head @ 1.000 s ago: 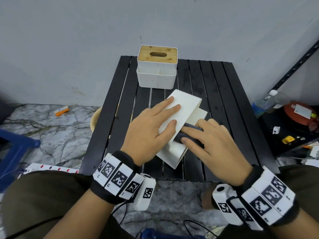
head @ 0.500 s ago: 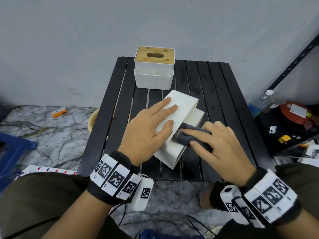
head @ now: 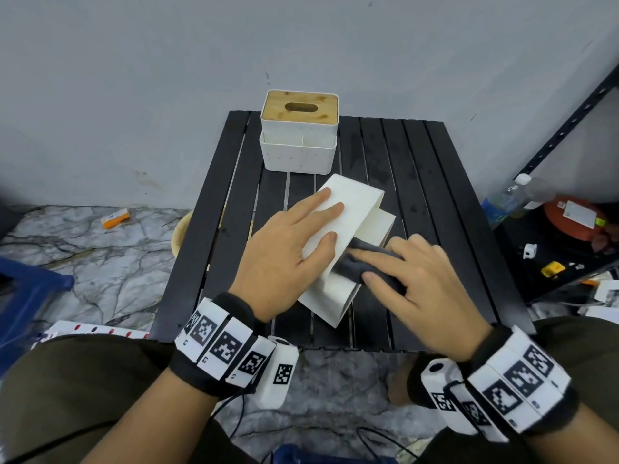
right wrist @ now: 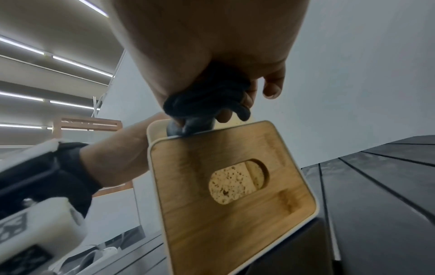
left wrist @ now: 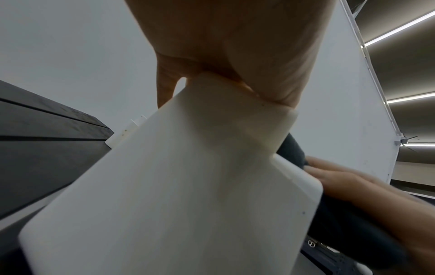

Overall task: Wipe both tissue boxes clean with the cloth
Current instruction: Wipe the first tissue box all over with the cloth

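A white tissue box (head: 355,202) lies tipped on its side in the middle of the black slatted table (head: 435,195). Its wooden lid (right wrist: 223,186) with an oval slot faces right. My left hand (head: 294,236) presses flat on the box's upper face, fingers straight. My right hand (head: 412,276) grips a dark grey cloth (head: 355,262) and holds it against the box's right side near the lid edge. In the right wrist view the cloth (right wrist: 207,100) is bunched in curled fingers. A second white tissue box (head: 298,142) with a wooden lid stands upright at the table's far edge.
A grey wall runs close behind the table. On the right stands a black shelf with a plastic bottle (head: 512,199), a red round object (head: 576,219) and small parts. A blue stool (head: 26,289) and an orange item (head: 115,218) are on the marble floor at left.
My right hand has rubbed the cloth a short way along the tipped box's right side. The left hand keeps pressing on the box, which has stayed in place.
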